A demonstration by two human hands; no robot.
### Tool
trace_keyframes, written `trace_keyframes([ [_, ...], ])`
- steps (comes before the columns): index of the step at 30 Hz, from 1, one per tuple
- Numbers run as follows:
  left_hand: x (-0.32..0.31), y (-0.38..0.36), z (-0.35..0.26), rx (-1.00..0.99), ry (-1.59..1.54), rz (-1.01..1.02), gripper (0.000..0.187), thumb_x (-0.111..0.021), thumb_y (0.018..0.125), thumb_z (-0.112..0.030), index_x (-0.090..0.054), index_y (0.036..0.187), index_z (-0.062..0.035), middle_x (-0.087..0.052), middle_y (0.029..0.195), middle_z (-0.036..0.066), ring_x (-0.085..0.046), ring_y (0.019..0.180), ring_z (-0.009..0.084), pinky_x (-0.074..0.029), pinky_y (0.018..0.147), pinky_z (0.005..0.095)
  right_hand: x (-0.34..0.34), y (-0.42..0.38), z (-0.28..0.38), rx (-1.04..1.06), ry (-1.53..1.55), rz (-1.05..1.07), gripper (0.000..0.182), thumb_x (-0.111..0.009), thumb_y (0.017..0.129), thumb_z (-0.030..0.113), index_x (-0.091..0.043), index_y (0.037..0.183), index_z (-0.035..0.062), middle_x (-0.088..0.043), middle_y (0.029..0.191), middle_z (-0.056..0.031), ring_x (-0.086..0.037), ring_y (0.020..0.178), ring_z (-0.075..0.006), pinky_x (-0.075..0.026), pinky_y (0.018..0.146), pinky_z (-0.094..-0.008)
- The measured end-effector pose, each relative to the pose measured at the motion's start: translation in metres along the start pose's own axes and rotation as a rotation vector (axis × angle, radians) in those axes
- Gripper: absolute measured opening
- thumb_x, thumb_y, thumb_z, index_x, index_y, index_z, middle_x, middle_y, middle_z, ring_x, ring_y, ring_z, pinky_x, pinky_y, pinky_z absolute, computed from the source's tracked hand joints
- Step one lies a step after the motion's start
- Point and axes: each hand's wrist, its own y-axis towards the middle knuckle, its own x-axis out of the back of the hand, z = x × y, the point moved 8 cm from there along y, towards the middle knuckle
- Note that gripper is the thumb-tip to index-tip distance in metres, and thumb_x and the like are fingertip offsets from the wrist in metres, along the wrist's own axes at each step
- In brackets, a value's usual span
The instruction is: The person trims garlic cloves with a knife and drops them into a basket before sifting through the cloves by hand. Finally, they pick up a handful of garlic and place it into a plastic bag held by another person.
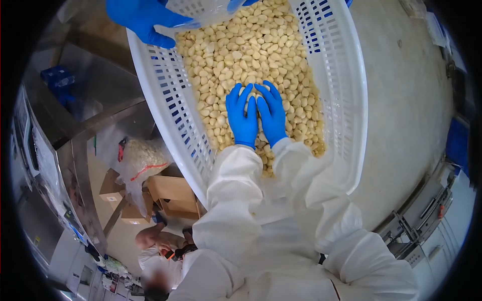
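Pale cream, oval pieces that look like peeled garlic cloves (241, 55) fill much of a white slotted plastic basket (355, 100). My left hand (244, 119) and my right hand (272, 114), both in blue gloves, sit side by side in the middle of the heap. Their fingers curl over and around several cloves, and some cloves show in the gap between the two hands. The fingertips are partly sunk among the pieces. White sleeves cover both my arms and cross the basket's near end.
Another person's blue-gloved hand (145, 20) is at the basket's far left, by a clear plastic bag (201, 11). A metal frame (75, 165) stands at left. Below it are a filled clear bag (144, 158) and open cardboard boxes (173, 193). Another person (163, 253) is lower left.
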Motion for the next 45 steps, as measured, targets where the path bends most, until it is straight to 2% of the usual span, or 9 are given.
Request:
trace_keyframes([
  [6,-0.014,0.003,0.01,0.361,-0.665,-0.052,0.03,-0.056,0.092,-0.009,-0.06,0.121,-0.0005,-0.055,0.13,0.011,-0.049,0.122,0.0209,-0.038,0.104,0.0319,-0.004,0.003,-0.01,-0.403,0.797,0.048,0.036,-0.059,0.088,0.015,-0.058,0.123,0.0069,-0.05,0.134,-0.0066,-0.045,0.126,-0.0196,-0.036,0.106,-0.0335],
  [9,-0.014,-0.006,-0.006,0.525,-0.968,-0.079,0.037,-0.056,0.092,-0.02,-0.058,0.124,-0.0011,-0.058,0.124,0.01,-0.055,0.115,0.0206,-0.041,0.101,0.031,0.004,-0.006,0.021,-0.513,1.068,0.029,0.044,-0.058,0.088,0.014,-0.051,0.13,0.0011,-0.049,0.135,-0.0093,-0.047,0.124,-0.0207,-0.038,0.106,-0.0337],
  [16,0.022,0.008,-0.126,0.411,-1.318,-0.054,0.042,-0.049,0.095,-0.033,-0.053,0.123,-0.0016,-0.056,0.125,0.011,-0.052,0.116,0.023,-0.042,0.101,0.0345,0.034,0.001,0.149,-0.231,1.073,0.062,0.046,-0.056,0.089,0.015,-0.049,0.132,0.0012,-0.05,0.134,-0.0116,-0.05,0.122,-0.0229,-0.041,0.104,-0.0341],
  [22,0.042,0.043,-0.182,0.245,-1.588,-0.056,0.04,-0.047,0.096,-0.036,-0.054,0.121,-0.0052,-0.057,0.117,0.01,-0.056,0.109,0.0239,-0.046,0.096,0.035,0.027,0.031,0.205,-0.231,1.059,0.137,0.041,-0.055,0.092,0.022,-0.051,0.129,0.004,-0.053,0.129,-0.0096,-0.053,0.117,-0.0212,-0.043,0.101,-0.0328],
  [32,0.049,0.065,-0.165,0.336,-1.538,-0.25,0.033,-0.05,0.097,-0.034,-0.052,0.119,-0.0096,-0.054,0.115,0.008,-0.056,0.107,0.0221,-0.049,0.092,0.0354,0.008,0.079,0.214,-0.357,1.206,0.079,0.03,-0.064,0.085,0.025,-0.06,0.109,0.0081,-0.058,0.1,-0.004,-0.059,0.094,-0.0175,-0.05,0.085,-0.0306],
  [38,0.05,0.067,-0.171,0.268,-1.603,-0.106,0.027,-0.047,0.098,-0.037,-0.052,0.112,-0.0138,-0.054,0.106,0.005,-0.057,0.099,0.0209,-0.051,0.085,0.0343,0.013,0.088,0.205,-0.424,1.06,-0.129,0.033,-0.054,0.092,0.026,-0.059,0.113,0.0004,-0.06,0.113,-0.0102,-0.054,0.1,-0.0214,-0.043,0.093,-0.0323],
  [41,0.052,0.074,-0.172,0.444,-1.501,-0.314,0.024,-0.047,0.098,-0.037,-0.052,0.103,-0.0142,-0.055,0.097,0.005,-0.059,0.087,0.0201,-0.053,0.074,0.0328,0.012,0.094,0.203,-0.468,0.968,-0.17,0.035,-0.052,0.093,0.027,-0.058,0.114,-0.0005,-0.06,0.115,-0.0118,-0.053,0.103,-0.023,-0.041,0.096,-0.0329],
  [44,0.042,0.092,-0.162,0.262,-1.695,0.188,0.026,-0.048,0.098,-0.039,-0.051,0.1,-0.0136,-0.055,0.089,0.005,-0.06,0.076,0.0203,-0.054,0.064,0.0313,0.018,0.094,0.214,-0.44,0.926,-0.216,0.035,-0.05,0.093,0.026,-0.058,0.114,-0.0012,-0.06,0.115,-0.0137,-0.053,0.107,-0.0246,-0.039,0.099,-0.033],
  [45,0.058,0.086,-0.192,0.279,-1.509,0.01,0.026,-0.049,0.097,-0.04,-0.052,0.098,-0.0141,-0.054,0.084,0.002,-0.058,0.069,0.0167,-0.052,0.056,0.0295,0.018,0.092,0.215,-0.415,0.934,-0.211,0.035,-0.05,0.093,0.025,-0.058,0.114,-0.0015,-0.06,0.115,-0.0144,-0.054,0.108,-0.025,-0.039,0.099,-0.0331],
])
